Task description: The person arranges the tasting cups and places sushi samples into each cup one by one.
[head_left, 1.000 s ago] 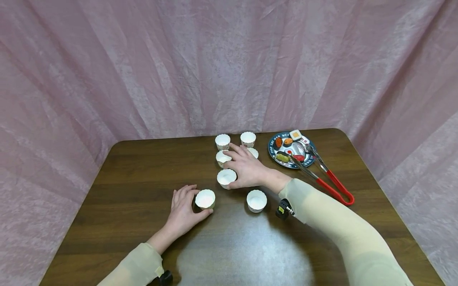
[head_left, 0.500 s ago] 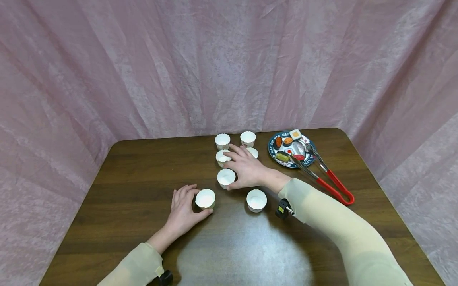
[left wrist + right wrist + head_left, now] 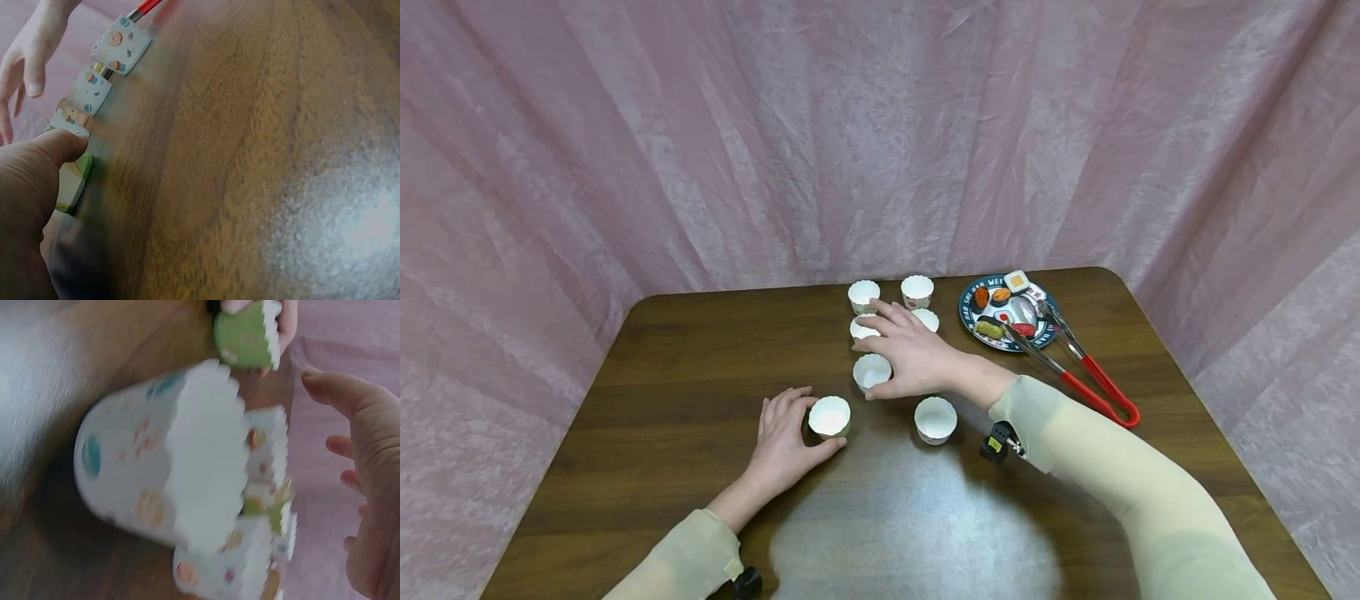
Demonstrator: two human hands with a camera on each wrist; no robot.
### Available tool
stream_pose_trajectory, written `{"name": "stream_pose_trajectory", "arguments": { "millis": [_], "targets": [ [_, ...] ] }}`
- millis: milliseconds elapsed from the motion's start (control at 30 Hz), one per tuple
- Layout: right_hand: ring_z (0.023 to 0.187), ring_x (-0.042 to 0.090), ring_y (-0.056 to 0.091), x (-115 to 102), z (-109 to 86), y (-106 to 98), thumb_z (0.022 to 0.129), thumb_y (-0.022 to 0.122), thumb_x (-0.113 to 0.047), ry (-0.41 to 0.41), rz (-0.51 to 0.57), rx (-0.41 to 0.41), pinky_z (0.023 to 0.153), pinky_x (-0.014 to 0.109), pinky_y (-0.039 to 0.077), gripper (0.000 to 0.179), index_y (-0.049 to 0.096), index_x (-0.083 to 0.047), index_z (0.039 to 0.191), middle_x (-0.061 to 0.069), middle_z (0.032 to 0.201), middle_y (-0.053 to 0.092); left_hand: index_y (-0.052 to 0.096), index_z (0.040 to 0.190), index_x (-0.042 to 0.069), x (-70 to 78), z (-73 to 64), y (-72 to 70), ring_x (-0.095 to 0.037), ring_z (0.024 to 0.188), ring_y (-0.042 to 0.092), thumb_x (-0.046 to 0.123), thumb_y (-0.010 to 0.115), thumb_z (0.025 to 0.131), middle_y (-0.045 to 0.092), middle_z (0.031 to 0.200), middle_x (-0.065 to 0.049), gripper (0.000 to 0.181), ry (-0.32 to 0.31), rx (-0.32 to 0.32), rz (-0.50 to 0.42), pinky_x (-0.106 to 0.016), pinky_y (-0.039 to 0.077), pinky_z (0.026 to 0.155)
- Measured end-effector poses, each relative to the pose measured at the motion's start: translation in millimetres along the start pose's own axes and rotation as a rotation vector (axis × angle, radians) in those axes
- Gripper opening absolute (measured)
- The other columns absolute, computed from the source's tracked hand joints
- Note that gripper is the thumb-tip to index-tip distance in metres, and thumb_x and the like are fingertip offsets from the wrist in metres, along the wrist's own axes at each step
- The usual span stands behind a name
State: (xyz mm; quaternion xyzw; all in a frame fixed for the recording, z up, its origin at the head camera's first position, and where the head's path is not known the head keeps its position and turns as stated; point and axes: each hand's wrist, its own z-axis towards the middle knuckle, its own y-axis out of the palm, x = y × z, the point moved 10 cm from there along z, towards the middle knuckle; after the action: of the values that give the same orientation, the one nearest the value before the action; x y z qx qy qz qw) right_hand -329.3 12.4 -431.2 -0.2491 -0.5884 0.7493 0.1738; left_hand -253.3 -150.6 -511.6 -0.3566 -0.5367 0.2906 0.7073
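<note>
My left hand (image 3: 784,443) grips a green paper baking cup (image 3: 830,415) with white inside, thumb at its front and fingers behind. The left wrist view shows the thumb against the green cup (image 3: 76,182). Over the left row of white baking cups, my right hand (image 3: 913,358) is spread with relaxed fingers, its thumb beside the nearest white cup (image 3: 871,372) of that row. It partly covers the middle cups. Space shows between the right hand (image 3: 375,462) and the cups in the right wrist view. A patterned white cup (image 3: 134,450) looms large there.
Another white cup (image 3: 936,419) stands below my right forearm. Two cups (image 3: 917,292) are at the table's back edge. A blue-rimmed plate (image 3: 966,321) of sushi pieces is at the right, with red-handled tongs (image 3: 1097,390) resting on it. A pink curtain (image 3: 820,150) hangs behind.
My right hand has shifted slightly left over the cups, its thumb and fingers a little more spread. The left hand and the green baking cup have stayed put.
</note>
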Motion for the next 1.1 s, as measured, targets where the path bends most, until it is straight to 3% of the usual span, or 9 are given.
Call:
{"name": "stream_pose_trajectory", "arguments": {
  "millis": [133, 400, 867, 1100],
  "targets": [
    [0.156, 0.032, 0.007, -25, 4.8, 3, 0.08, 0.077, -0.066, -0.044, -0.014, -0.047, 0.124, 0.052, 0.009, 0.072, 0.063, -0.024, 0.137, 0.006, 0.162, 0.037, 0.059, 0.128, 0.007, -1.1, -0.3, 0.6, -0.039, 0.144, 0.029, 0.046, 0.089, 0.077, 0.046, 0.15, -0.015, 0.071, 0.001, -0.004, 0.0, -0.063, 0.006, 0.119],
    [0.157, 0.029, 0.001, -59, 16.3, 34, 0.079, 0.075, -0.068, -0.108, -0.076, -0.174, 0.124, 0.05, 0.004, 0.076, 0.062, -0.024, 0.14, 0.004, 0.164, 0.033, 0.061, 0.127, 0.007, -2.9, -2.9, -0.6, -0.04, 0.144, 0.028, 0.046, 0.088, 0.078, 0.046, 0.149, -0.014, 0.068, 0.009, 0.003, 0.01, -0.064, 0.006, 0.119],
    [0.156, 0.032, 0.008, -67, 25.7, 46, 0.075, 0.079, -0.066, -0.109, -0.106, -0.185, 0.124, 0.054, 0.009, 0.064, 0.071, -0.024, 0.122, 0.004, 0.16, 0.04, 0.063, 0.126, 0.009, -2.3, -4.0, -1.4, -0.04, 0.144, 0.028, 0.048, 0.088, 0.078, 0.046, 0.149, -0.015, 0.067, 0.01, -0.001, 0.011, -0.065, 0.006, 0.119],
    [0.156, 0.03, 0.005, -65, 25.7, 44, 0.075, 0.081, -0.061, -0.096, -0.088, -0.185, 0.124, 0.053, 0.008, 0.056, 0.071, -0.025, 0.117, 0.003, 0.161, 0.039, 0.062, 0.127, 0.008, -3.4, -6.6, -2.2, -0.039, 0.144, 0.028, 0.044, 0.089, 0.077, 0.045, 0.15, -0.014, 0.068, 0.01, -0.006, 0.005, -0.064, 0.005, 0.119]
  ]
}}
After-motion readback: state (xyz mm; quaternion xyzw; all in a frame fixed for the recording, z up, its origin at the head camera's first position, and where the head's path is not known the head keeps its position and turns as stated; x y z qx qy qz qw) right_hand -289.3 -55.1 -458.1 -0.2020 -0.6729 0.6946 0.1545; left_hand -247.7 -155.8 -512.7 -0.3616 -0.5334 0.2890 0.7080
